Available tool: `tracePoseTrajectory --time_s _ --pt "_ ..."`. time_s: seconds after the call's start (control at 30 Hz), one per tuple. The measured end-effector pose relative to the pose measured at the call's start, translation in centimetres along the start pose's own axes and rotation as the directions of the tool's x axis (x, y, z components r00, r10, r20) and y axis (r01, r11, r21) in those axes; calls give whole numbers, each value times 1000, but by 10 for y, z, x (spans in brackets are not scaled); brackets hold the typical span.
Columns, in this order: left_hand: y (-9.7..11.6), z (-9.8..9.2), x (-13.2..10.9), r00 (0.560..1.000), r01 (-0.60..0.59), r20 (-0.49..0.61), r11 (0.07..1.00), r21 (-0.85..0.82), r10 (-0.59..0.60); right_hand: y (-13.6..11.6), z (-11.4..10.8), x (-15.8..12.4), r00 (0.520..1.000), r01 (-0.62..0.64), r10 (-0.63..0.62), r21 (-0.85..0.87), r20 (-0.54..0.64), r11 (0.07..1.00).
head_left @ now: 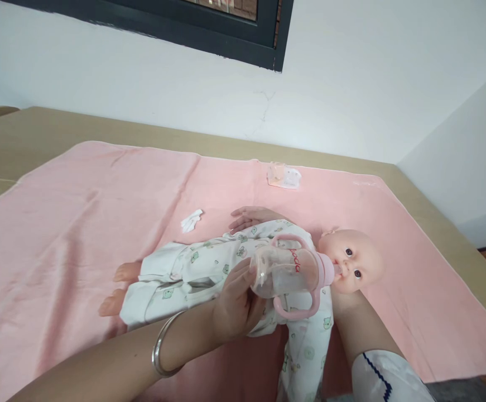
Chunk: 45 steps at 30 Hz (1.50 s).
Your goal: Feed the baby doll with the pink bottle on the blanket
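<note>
A baby doll in a white printed outfit lies face up, head to the right. My left hand, with a silver bangle on its wrist, is closed around the base of a clear bottle with pink handles. The bottle's teat touches the doll's mouth. My right arm passes beneath the doll's neck, and my right hand shows beyond its far side, against the sleeve. Its fingers are stretched out and partly hidden by the doll.
A pink cloth covers much of the wooden table. A crumpled white tissue and a small clear-and-pink packet lie beyond the doll. Behind the table stands a white wall with a dark window frame.
</note>
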<state>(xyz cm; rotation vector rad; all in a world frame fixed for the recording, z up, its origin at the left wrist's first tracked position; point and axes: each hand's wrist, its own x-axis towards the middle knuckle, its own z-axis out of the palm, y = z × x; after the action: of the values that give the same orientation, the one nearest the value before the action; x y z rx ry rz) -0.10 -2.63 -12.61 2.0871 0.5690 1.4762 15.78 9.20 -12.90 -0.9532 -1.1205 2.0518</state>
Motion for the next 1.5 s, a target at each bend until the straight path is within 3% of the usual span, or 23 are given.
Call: tracePoseTrajectory --time_s 0.37,0.57,0.63,0.73,0.83,0.9,1.03,1.1,1.3,1.5 --pt "-5 0 -6 1000 10 3 1000 -15 -10 0 0 -3 1000 -6 6 -15 -4 1000" --pt "-3 0 -4 1000 24 -2 1000 -14 -24 -6 1 10 1000 -8 8 -44 -7 999" --pt "-2 0 -3 1000 18 -4 999 -32 -19 -2 3 -3 1000 -17 17 -57 -9 998" --pt "-3 0 -2 1000 4 27 1000 -25 -4 17 5 -53 1000 -1 -1 -81 -27 997" --pt "-4 -1 -2 1000 -2 29 1000 -14 3 32 7 -92 980 156 -169 -124 -101 980" --pt "-4 -2 -3 1000 1 18 1000 -21 0 27 8 -82 991 120 -125 -93 -54 988" --pt "-4 -2 -4 999 -9 44 1000 3 9 1 6 -13 999 33 -33 -53 -3 998" --pt "-4 -3 -3 999 -14 39 1000 14 13 -5 2 8 1000 23 -23 -46 1 999" --pt "-3 -4 -2 999 -22 49 1000 17 21 1 -8 7 999 -31 32 -30 31 999" --pt "-3 -6 2 996 -39 84 999 11 38 0 -6 7 999 -27 28 -14 32 1000"
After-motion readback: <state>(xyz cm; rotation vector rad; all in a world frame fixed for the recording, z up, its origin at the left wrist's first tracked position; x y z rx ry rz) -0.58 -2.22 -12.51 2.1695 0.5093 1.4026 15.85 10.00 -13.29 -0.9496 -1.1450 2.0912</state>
